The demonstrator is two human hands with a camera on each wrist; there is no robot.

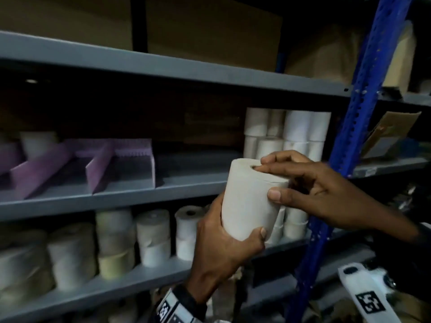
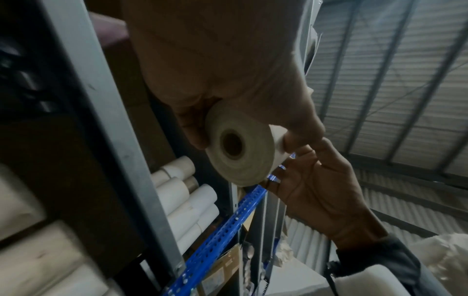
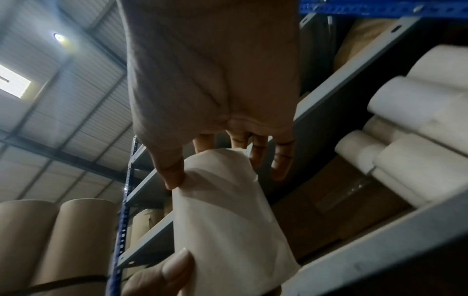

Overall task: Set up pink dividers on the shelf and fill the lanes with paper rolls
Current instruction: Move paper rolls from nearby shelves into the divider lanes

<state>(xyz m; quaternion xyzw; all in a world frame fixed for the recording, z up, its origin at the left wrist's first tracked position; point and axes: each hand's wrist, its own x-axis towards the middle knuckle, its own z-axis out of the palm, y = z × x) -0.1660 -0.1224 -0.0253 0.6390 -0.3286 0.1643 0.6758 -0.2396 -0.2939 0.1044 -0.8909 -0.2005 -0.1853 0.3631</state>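
Observation:
A cream paper roll [image 1: 250, 201] stands upright in front of the grey middle shelf [image 1: 186, 183], held by both hands. My left hand [image 1: 224, 243] grips its lower end from below, thumb on the front. My right hand [image 1: 310, 183] pinches its upper end, fingers over the top by the core hole and thumb on the side. The left wrist view shows the roll [image 2: 240, 144] end-on, its core hole visible. In the right wrist view the roll [image 3: 228, 210] hangs below the thumb. Pink dividers [image 1: 98, 164] form lanes on the shelf's left part; one white roll [image 1: 37, 143] stands behind them.
A stack of white paper rolls [image 1: 286, 134] fills the right end of the middle shelf. The lower shelf holds several rolls [image 1: 130, 236]. A blue perforated upright [image 1: 345, 141] runs along the right. Cardboard boxes [image 1: 210, 31] sit on the top shelf.

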